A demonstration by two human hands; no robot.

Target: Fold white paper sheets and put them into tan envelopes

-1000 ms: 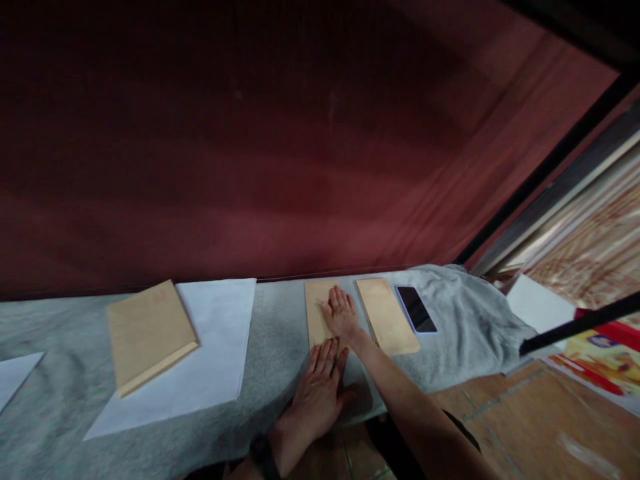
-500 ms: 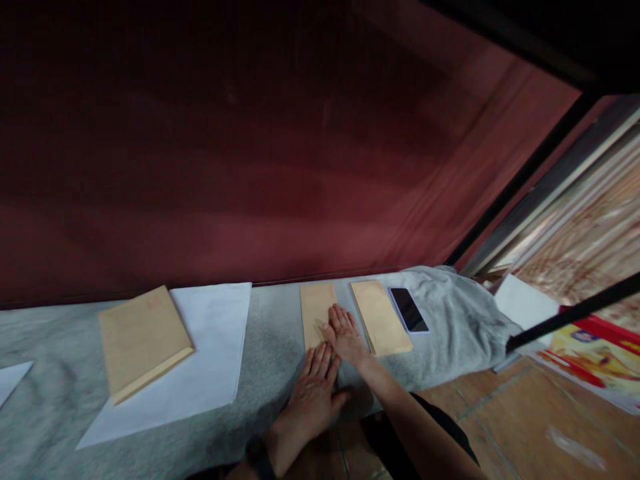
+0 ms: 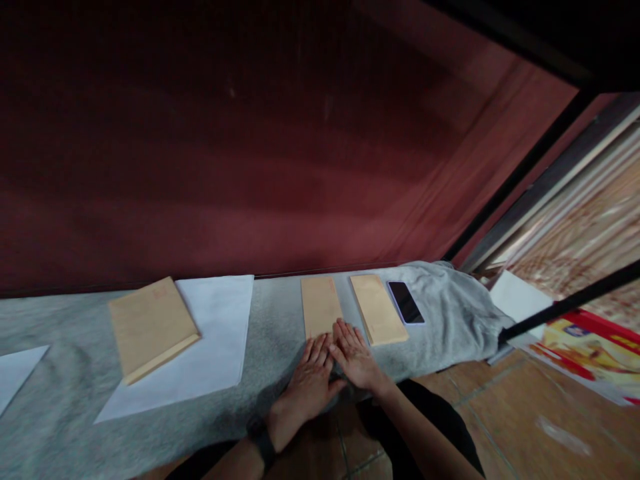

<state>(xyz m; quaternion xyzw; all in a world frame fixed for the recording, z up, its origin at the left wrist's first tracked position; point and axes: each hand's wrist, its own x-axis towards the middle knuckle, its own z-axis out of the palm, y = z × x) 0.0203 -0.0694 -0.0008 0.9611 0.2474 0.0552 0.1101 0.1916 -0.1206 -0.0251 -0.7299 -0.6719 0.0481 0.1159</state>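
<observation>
A single brown paper envelope [image 3: 321,305] lies flat on the grey cloth in front of me. My left hand [image 3: 311,380], with a dark watch on the wrist, rests with fingers outstretched on the envelope's near end. Beside it my right hand [image 3: 354,353] lies flat over the envelope's near right corner, its thumb close to the left fingers. The near edge is hidden under both hands. Just right of them is a stack of brown envelopes [image 3: 380,310]. Neither hand grasps anything.
A smartphone [image 3: 406,303] lies right of the stack. At left, larger brown envelopes [image 3: 155,327] sit on white paper sheets [image 3: 225,347]. The grey cloth [image 3: 273,313] runs along a dark red panel [image 3: 280,220]. A black bar [image 3: 565,308] and a colourful box [image 3: 595,350] stand at right.
My right hand has slid toward me, from the middle of the envelope to its near end, uncovering more of it. The left hand stays at the near end. The view has shifted slightly.
</observation>
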